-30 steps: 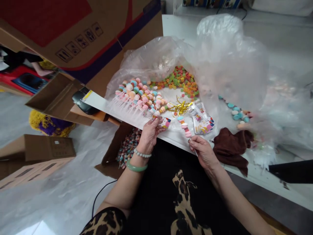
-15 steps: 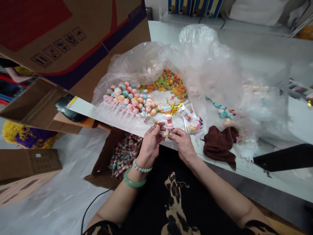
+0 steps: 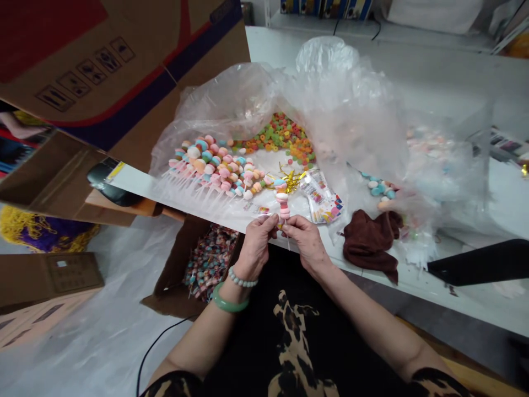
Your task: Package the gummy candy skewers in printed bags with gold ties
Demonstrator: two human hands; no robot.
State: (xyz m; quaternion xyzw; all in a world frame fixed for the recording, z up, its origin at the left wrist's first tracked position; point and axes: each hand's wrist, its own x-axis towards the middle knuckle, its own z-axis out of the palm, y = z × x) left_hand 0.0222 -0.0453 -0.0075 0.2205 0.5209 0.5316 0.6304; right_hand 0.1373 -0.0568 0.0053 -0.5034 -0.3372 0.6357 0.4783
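Both hands meet at the table's front edge around one marshmallow skewer (image 3: 282, 199), held upright with pink, white and blue pieces and a thin white stick. My right hand (image 3: 306, 238) pinches the stick just under the lowest piece. The fingers of my left hand (image 3: 258, 240) close on the same spot from the other side, where a small yellow bit shows; its exact kind is hidden. A small clear printed wrapper (image 3: 256, 209) lies by the left fingertips. Behind the skewer are gold twist ties (image 3: 291, 180) and a stack of printed cards (image 3: 320, 197).
Finished-looking marshmallow skewers (image 3: 215, 165) lie piled at left. Ring gummies (image 3: 289, 138) sit in a plastic bag (image 3: 343, 88). A brown cloth (image 3: 372, 240) lies right. Large carton (image 3: 136, 71) stands left; an open box (image 3: 173, 264) of sweets is below the edge.
My left hand has turned and its fingers have closed in against the stick. The skewer stands slightly more clearly upright, its stick now showing below the fingers. The view has shifted slightly.
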